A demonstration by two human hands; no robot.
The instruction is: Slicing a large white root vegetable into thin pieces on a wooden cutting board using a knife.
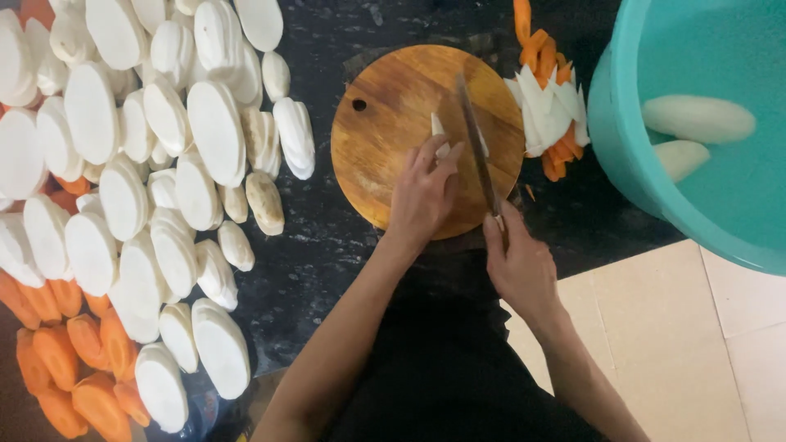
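1. A small white radish piece point(440, 135) lies on the round wooden cutting board point(385, 139), toward its right half, where the blade can reach it.
2. The person's left hand point(422, 196) presses down on the piece, fingers curled over it and closed against it, so that it stays put beside the blade; most of the piece is hidden under the fingertips.
3. The right hand point(520, 266) is closed around the handle of a kitchen knife point(477, 147), whose blade runs away from the person, just right of the left fingertips and touching the piece.
4. The board sits on a dark, wet-looking surface point(327, 245), straight in front of the person, within easy reach of both hands.
5. Just right of the board lies a heap of white and orange cut strips point(550, 110).
6. Far right stands a teal tub point(610, 123) of water with two peeled white radishes point(696, 119) in it, near the knife hand.
7. Left of the board, stacks of thick white radish slices point(155, 164) cover the surface, with orange carrot slices point(74, 368) at the near left corner, kept apart from the cutting space.
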